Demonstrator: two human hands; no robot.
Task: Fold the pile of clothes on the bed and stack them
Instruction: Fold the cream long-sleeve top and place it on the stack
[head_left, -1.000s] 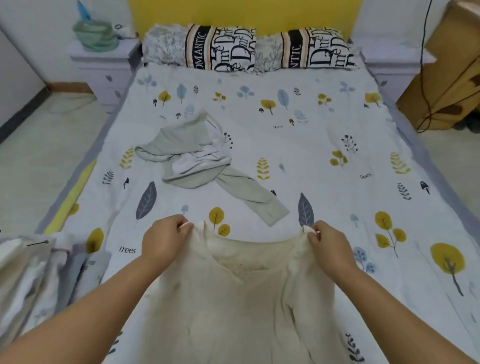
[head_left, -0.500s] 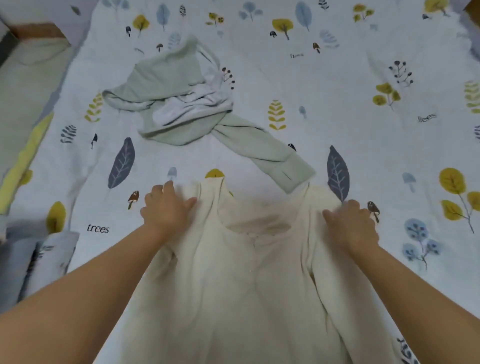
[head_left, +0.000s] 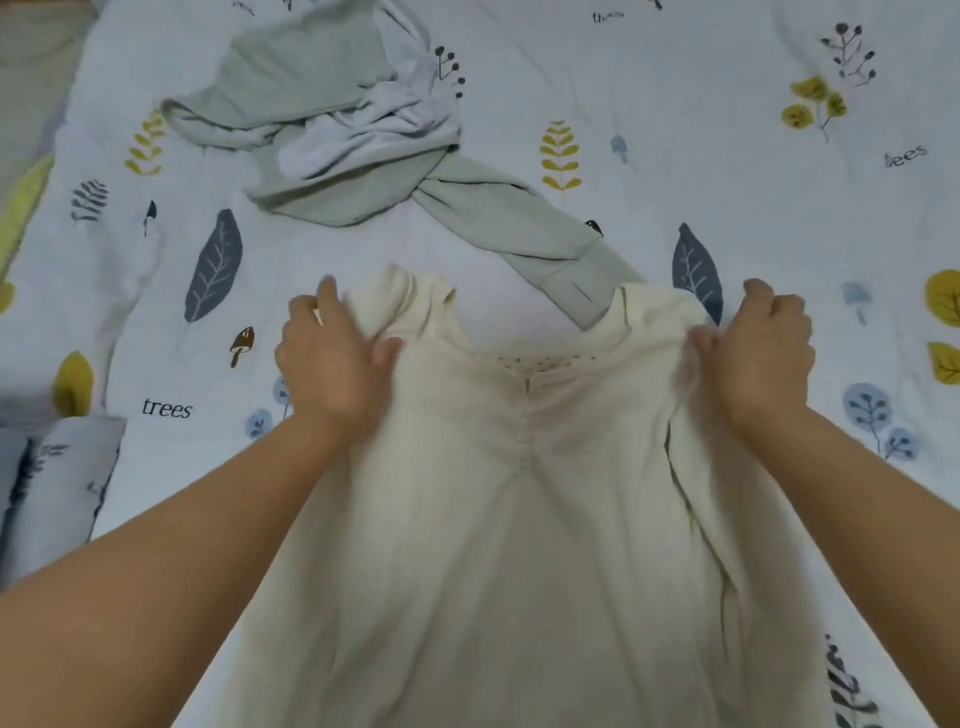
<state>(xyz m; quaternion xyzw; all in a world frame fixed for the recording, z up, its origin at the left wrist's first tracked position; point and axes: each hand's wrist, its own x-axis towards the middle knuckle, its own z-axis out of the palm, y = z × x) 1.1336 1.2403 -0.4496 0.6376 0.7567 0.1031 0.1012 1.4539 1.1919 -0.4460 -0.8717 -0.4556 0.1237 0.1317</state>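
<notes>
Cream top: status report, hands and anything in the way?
Left hand and right hand grip cream top at shoulders. Green garment unfolded; its sleeve cuff touches cream collar.

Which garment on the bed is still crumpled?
The green top, bunched beyond both hands; the cream top is spread flat, gripped at its shoulders.

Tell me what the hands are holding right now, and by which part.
Both hold the cream top by its shoulders: left hand grips the left shoulder, right hand the right, either side of the neckline.
</notes>
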